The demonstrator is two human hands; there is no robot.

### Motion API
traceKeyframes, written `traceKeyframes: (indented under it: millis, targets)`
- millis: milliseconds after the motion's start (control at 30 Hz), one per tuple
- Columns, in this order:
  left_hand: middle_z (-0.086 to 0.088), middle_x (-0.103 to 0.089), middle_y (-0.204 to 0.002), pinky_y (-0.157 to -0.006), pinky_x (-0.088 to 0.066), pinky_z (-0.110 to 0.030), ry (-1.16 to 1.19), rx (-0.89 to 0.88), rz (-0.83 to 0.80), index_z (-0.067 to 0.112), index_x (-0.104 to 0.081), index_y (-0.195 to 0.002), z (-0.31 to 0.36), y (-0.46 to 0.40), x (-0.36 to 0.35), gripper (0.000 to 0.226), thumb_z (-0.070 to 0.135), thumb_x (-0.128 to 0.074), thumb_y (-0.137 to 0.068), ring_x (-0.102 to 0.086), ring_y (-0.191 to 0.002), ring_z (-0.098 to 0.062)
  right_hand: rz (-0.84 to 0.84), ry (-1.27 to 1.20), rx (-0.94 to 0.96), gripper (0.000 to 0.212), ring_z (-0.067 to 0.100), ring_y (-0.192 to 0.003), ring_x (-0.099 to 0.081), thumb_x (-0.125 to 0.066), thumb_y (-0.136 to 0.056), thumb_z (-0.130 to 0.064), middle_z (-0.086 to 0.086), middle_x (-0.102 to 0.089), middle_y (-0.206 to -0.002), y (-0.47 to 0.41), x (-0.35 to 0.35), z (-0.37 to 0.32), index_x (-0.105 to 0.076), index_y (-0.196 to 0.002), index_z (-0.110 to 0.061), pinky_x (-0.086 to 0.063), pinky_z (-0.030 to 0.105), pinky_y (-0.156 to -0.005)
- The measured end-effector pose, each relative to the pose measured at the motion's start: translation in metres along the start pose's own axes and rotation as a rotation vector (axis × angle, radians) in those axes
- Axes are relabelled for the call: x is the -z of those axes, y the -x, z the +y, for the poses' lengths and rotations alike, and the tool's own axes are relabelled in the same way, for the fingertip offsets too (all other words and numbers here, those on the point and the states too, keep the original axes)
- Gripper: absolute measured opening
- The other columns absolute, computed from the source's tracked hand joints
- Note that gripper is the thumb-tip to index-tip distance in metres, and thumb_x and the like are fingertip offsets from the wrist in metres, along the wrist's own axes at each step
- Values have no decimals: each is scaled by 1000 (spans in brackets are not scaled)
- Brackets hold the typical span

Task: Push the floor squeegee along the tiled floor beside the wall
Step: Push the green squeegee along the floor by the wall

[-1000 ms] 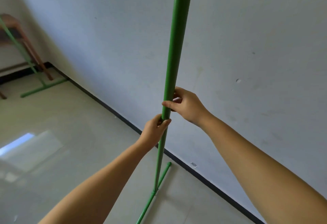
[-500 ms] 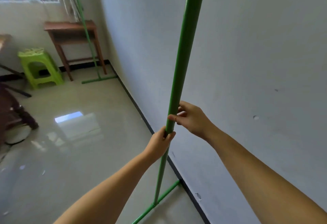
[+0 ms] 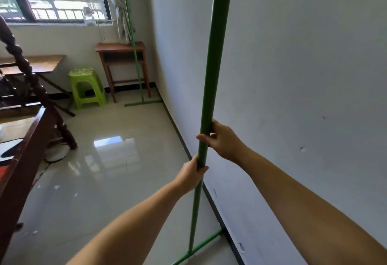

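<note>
A glossy tiled floor point(image 3: 117, 181) runs along a pale wall point(image 3: 293, 76) on the right, with a green stool point(image 3: 87, 87) far off under the window. The floor squeegee point(image 3: 211, 76) stands near-upright, its head on the tiles touching the wall's dark skirting. The left hand point(image 3: 191, 178) is wrapped around the handle, and the right hand point(image 3: 222, 139) is clamped on it just above.
</note>
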State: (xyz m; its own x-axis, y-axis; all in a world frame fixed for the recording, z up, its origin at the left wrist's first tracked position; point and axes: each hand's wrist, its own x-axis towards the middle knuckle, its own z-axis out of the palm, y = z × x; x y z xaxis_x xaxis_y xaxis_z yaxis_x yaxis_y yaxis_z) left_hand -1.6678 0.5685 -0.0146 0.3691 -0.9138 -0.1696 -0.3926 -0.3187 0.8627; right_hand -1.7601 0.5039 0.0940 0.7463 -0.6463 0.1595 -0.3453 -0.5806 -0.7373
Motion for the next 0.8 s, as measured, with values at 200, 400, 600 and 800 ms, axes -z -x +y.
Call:
traceKeyframes:
  millis: [200,400,600,800]
  targets:
    - [-7,-58,-93,-88,-54,-40,-24,-35,-75,13,-50,-102,-2,24,-13,15,20,-52,-89,-61,-90,-25,23,31,-10,34,30,-96,-63,-59,-84,-25,14,-63,-104,35,1,-1,-50,-111,-4,-52,30,-85]
    - [-7,-58,-92,-89,-54,-42,-45,-41,-73,11,-51,-106,0,29,-15,20,20,-52,-89,-62,-92,-26,27,4,-36,37,32,-102,-63,-59,-84,-24,15,-63,-111,41,2,-1,-49,-114,-6,-53,40,-91]
    - [-6,-58,-94,-90,-53,-40,-47,-46,-72,11,-50,-110,0,31,-16,23,21,-51,-89,-59,-90,-22,3,10,-51,37,34,-104,-62,-59,-85,-24,16,-63,-112,42,3,-2,-48,-114,-5,-52,44,-92]
    - [-10,-58,-110,-93,-52,-37,-53,-30,-116,12,-38,-128,0,31,-17,45,24,-54,-88,-60,-99,-24,-137,10,-115,59,34,-123,-50,-58,-84,-33,14,-49,-136,45,11,-12,-32,-133,-14,-45,41,-99]
